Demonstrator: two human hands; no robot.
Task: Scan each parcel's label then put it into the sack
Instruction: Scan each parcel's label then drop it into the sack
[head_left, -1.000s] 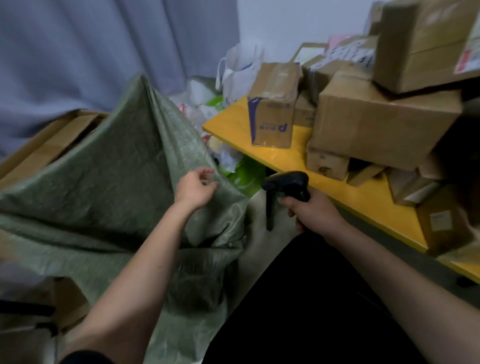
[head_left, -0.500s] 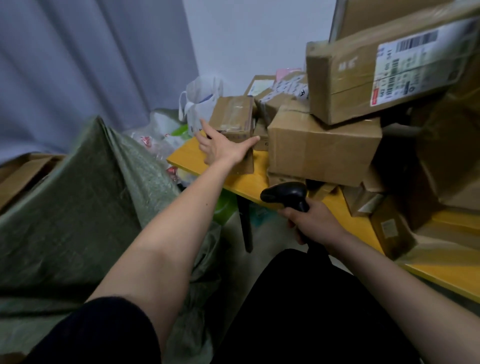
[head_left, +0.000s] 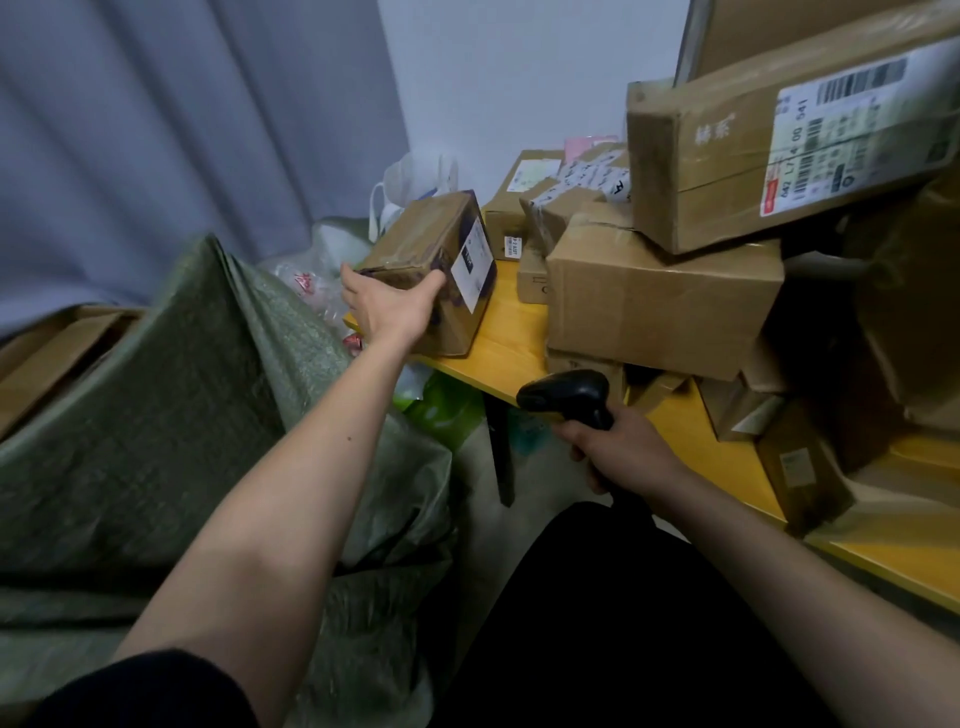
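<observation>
A small cardboard parcel (head_left: 441, 249) with a white label on its right face is tilted at the left end of the yellow table (head_left: 504, 343). My left hand (head_left: 387, 304) grips its near left corner, thumb on the front face. My right hand (head_left: 621, 449) holds a black barcode scanner (head_left: 569, 395) by its handle, low in front of the table edge, its head pointing left. The green woven sack (head_left: 171, 415) stands open at the left, below the parcel.
Several more cardboard boxes are stacked on the table to the right, a large one (head_left: 660, 296) beside the parcel and a labelled one (head_left: 779, 140) on top. White plastic bags (head_left: 410, 182) sit behind the sack. Flat cardboard (head_left: 47, 353) leans at the far left. Grey curtain behind.
My left hand left the sack's rim, reached to the table and took hold of the small parcel, which has tilted and turned so its label shows. The scanner hand stayed about in place.
</observation>
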